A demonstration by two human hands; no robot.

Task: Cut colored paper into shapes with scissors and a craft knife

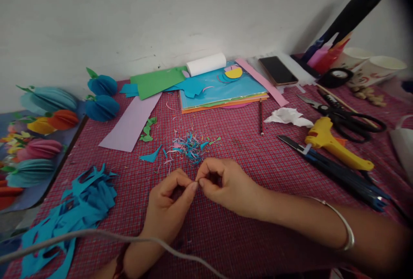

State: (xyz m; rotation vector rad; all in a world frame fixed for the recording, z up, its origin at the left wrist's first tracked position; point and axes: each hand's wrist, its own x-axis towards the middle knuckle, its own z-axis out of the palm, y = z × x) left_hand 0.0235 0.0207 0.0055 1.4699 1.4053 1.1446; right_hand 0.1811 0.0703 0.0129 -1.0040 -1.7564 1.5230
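My left hand [172, 201] and my right hand [227, 184] meet over the near middle of the table, each closed with thumb and forefinger pinched together. Their fingertips almost touch, and whatever lies between them is too small to make out. Just beyond the fingers sits a small heap of thin paper shreds [191, 146] in blue, pink and white. A pointed blue paper scrap [151, 154] lies left of the heap. Crumpled green paper pieces [148, 129] rest farther to the left.
Blue paper offcuts [87, 203] pile at left, near paper pumpkins [102, 108]. Coloured sheets [222, 92] and a white roll [206, 64] lie at the back. At right are a yellow glue gun [338, 143], scissors [345, 118], a cutter [292, 145] and a phone [278, 70]. A grey cable [129, 238] crosses in front.
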